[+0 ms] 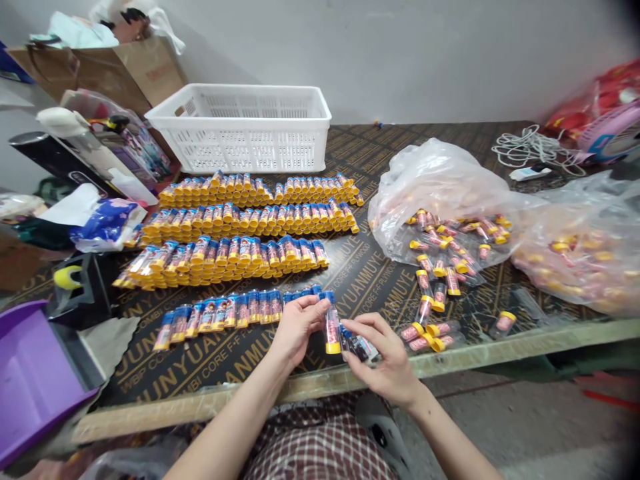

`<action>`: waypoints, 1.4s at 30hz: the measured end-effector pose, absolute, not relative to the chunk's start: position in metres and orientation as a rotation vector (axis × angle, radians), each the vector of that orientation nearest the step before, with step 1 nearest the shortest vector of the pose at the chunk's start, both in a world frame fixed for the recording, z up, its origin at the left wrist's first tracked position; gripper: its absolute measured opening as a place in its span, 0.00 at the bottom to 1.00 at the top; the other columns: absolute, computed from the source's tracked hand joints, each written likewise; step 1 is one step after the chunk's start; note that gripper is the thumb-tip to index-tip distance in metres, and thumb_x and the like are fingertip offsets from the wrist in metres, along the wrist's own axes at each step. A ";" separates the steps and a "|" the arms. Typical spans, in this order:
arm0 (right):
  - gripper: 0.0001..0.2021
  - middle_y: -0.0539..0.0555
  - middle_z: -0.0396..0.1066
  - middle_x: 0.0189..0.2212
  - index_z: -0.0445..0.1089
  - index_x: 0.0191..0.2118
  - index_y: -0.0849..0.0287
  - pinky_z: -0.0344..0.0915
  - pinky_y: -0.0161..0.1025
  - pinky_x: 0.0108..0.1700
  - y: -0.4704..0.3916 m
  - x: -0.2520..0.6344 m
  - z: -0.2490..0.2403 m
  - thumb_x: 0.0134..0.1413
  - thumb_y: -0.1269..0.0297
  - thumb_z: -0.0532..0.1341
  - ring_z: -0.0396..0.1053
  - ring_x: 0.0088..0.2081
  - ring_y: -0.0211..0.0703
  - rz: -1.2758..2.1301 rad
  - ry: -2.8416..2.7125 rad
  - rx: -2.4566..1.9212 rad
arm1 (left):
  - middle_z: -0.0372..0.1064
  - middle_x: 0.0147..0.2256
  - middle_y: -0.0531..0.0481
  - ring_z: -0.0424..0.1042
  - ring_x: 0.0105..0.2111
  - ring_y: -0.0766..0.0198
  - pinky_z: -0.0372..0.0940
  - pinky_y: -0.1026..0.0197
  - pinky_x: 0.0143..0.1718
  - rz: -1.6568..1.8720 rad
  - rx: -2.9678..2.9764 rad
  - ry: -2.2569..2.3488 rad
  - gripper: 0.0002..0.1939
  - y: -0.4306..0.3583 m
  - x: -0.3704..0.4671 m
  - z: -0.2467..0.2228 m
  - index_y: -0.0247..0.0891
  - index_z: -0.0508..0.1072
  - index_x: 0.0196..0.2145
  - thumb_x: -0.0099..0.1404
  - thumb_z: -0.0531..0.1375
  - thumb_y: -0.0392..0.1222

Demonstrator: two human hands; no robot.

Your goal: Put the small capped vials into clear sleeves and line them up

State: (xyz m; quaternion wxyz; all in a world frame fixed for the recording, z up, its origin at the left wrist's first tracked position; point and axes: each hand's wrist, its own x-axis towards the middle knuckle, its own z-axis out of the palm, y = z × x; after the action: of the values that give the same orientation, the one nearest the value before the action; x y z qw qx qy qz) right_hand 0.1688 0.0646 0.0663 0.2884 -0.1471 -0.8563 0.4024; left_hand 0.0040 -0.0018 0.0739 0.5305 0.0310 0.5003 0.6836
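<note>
Tube (pixel 332 328), clear, yellow below, reddish inside, blue-topped

Rows of tubes (pixel 245 250) at left on the counter (pixel 350 260); basket (pixel 295 125) on their far side; bag (pixel 430 167) to the right, loose tubes (pixel 439 295) at its near side; second bag (pixel 590 280) farther right; dustpan (pixel 40 373) near left.

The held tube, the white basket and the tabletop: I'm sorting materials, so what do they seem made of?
Held tube: probably clear, glossy plastic; pink shows through it. Its yellow end looks like opaque plastic. White basket: likely smooth moulded plastic, given its slotted walls. Tabletop: probably dark coated plywood, with gold print reading "PLYWOOD".
</note>
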 end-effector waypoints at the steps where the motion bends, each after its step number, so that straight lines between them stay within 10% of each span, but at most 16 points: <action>1: 0.29 0.56 0.64 0.45 0.60 0.58 0.50 0.68 0.46 0.50 0.064 0.168 0.067 0.48 0.73 0.62 0.66 0.47 0.46 1.025 -2.320 -0.406 | 0.69 0.22 0.54 0.66 0.20 0.73 0.62 0.69 0.24 1.641 0.067 1.200 0.20 -0.002 0.005 0.074 0.31 0.72 0.26 0.39 0.73 0.45; 10: 0.41 0.57 0.46 0.63 0.48 0.63 0.50 0.57 0.56 0.60 0.069 0.161 0.067 0.41 0.77 0.57 0.48 0.63 0.56 1.010 -2.312 -0.431 | 0.71 0.22 0.51 0.69 0.21 0.70 0.63 0.67 0.26 1.483 0.121 1.160 0.20 -0.006 0.024 0.077 0.30 0.73 0.27 0.38 0.74 0.43; 34: 0.43 0.58 0.59 0.58 0.47 0.64 0.53 0.61 0.47 0.59 0.071 0.166 0.060 0.36 0.79 0.56 0.62 0.57 0.50 1.358 -2.168 -0.358 | 0.72 0.26 0.49 0.70 0.24 0.70 0.65 0.67 0.27 1.445 0.146 1.077 0.21 -0.008 0.033 0.076 0.29 0.74 0.32 0.40 0.73 0.41; 42: 0.40 0.59 0.61 0.56 0.49 0.62 0.57 0.58 0.47 0.59 0.156 0.121 0.050 0.38 0.75 0.58 0.63 0.56 0.49 0.868 -2.377 -0.465 | 0.73 0.37 0.44 0.73 0.37 0.58 0.67 0.58 0.39 1.129 0.974 1.868 0.10 -0.005 0.037 0.061 0.36 0.75 0.37 0.63 0.56 0.42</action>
State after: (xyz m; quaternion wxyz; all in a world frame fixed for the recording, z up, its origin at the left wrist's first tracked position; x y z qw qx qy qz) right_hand 0.1210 0.1555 0.0501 0.2807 -0.1735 -0.8867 0.3237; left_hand 0.0373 -0.0053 0.0609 0.3669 0.3792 0.7269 0.4395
